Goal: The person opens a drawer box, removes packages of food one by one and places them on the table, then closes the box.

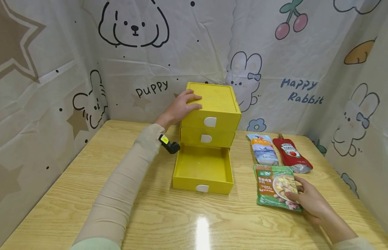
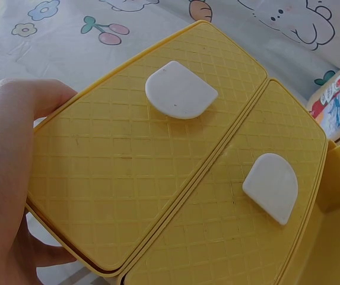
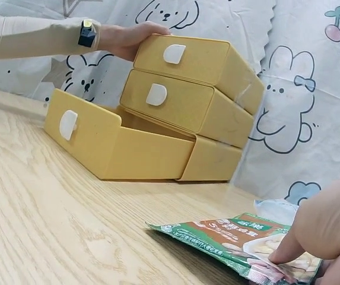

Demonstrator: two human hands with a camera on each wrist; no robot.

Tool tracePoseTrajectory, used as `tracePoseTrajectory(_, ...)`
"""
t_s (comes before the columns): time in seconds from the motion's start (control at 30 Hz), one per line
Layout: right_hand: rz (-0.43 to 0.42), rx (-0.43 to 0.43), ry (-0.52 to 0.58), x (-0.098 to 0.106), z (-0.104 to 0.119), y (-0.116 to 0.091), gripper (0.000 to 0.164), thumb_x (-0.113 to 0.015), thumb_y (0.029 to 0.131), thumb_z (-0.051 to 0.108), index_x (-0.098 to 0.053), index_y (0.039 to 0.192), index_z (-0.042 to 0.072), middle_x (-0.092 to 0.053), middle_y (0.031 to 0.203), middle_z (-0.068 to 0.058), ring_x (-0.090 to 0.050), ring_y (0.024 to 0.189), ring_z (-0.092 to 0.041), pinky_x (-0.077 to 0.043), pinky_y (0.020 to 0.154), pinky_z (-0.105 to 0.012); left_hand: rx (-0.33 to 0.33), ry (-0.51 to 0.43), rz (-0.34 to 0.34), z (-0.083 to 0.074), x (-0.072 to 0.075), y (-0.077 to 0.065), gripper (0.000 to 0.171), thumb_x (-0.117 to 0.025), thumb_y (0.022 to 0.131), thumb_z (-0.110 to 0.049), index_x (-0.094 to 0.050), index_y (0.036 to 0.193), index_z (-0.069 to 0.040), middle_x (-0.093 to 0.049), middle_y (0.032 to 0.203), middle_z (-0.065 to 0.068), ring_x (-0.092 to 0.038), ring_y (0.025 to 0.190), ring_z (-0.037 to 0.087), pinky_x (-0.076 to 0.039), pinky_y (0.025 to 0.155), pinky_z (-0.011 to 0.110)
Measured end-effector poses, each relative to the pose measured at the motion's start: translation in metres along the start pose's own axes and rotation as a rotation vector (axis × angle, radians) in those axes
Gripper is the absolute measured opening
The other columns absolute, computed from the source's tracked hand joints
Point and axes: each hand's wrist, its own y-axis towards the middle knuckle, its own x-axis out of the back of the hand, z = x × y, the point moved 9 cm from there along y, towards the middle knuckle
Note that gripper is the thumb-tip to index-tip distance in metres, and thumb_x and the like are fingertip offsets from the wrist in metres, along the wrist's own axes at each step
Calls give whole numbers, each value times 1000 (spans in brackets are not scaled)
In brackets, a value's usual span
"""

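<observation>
A yellow drawer cabinet (image 1: pixel 209 119) of three stacked drawers with white handles stands at the back of the table. Its bottom drawer (image 1: pixel 202 165) is pulled out, with a bare inside; the upper two are closed. My left hand (image 1: pixel 182 106) rests on the cabinet's top left edge, fingers spread over the top and side. To the right, my right hand (image 1: pixel 312 199) grips the right edge of a green seasoning packet (image 1: pixel 276 187), thumb on its printed front. In the right wrist view the packet (image 3: pixel 241 243) is tilted, close over the table.
Behind the green packet lie a blue-and-white pouch (image 1: pixel 264 149) and a red Heinz ketchup pouch (image 1: pixel 292 154) with a spout. A patterned cloth (image 1: pixel 168 59) hangs round the wooden table (image 1: pixel 143 208) at the back and sides.
</observation>
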Motion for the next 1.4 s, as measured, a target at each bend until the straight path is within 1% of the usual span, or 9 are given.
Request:
tracePoseTrajectory(0.23,-41,24,-231,4,10,1,101,-74,98,31,-6,158,-14,-35,143,-46,-41,127,-55,-42,100,-63,6,-9,5,2,0,1,49,-62,103,-35,-61,145,-10,-24,168,12,-21,153,30,-19,122,44)
tracePoseTrajectory(0.4,-74,75,-437,7,16,2,95,-76,96,32,-20,152,-20,-49,127,-42,-53,112,-50,-49,88,-59,11,-12,7,3,0,0,50,-62,103,-36,-61,145,-10,-24,168,12,-21,153,30,-19,122,45)
tracePoseTrajectory(0.5,-86,90,-514,9,18,3,91,-77,95,32,-27,149,-22,-52,124,-42,-55,109,-49,-50,85,-57,9,-9,8,2,0,0,50,-61,103,-36,-61,145,-10,-24,167,12,-21,153,30,-19,122,45)
tracePoseTrajectory(0.63,-102,113,-586,11,21,3,87,-77,94,34,-36,144,-23,-55,123,-41,-57,109,-51,-50,87,-60,7,-6,8,0,1,-1,50,-61,103,-36,-61,145,-9,-24,167,12,-21,153,30,-19,122,45)
tracePoseTrajectory(0.87,-134,176,-702,10,24,2,74,-79,92,37,-53,132,-20,-65,107,-27,-61,96,-40,-51,81,-58,5,-2,5,0,1,-1,49,-61,103,-35,-61,145,-9,-25,167,13,-23,152,31,-20,122,44)
tracePoseTrajectory(1.03,-128,244,-791,4,28,1,58,-73,95,30,-61,123,-19,-67,106,-29,-64,100,-47,-52,81,-61,5,-5,2,1,1,0,49,-61,103,-35,-61,145,-9,-25,167,12,-23,152,30,-20,121,44)
tracePoseTrajectory(1.17,-126,255,-842,0,29,0,47,-68,96,28,-66,117,-14,-67,100,-25,-64,92,-40,-53,72,-56,6,-9,4,2,1,0,49,-61,103,-36,-61,145,-9,-25,167,12,-22,152,30,-20,121,44)
tracePoseTrajectory(1.27,-140,255,-850,1,30,0,37,-67,97,29,-69,107,-7,-63,91,-16,-58,82,-30,-49,64,-48,7,-10,4,1,1,-1,49,-61,103,-36,-61,145,-10,-25,167,12,-23,152,30,-21,121,44)
tracePoseTrajectory(1.4,-198,259,-851,3,36,-3,49,-67,97,34,-67,114,-12,-63,97,-24,-61,87,-40,-51,68,-54,9,-13,4,1,1,-1,49,-61,103,-37,-61,145,-11,-25,167,11,-23,152,30,-21,121,44)
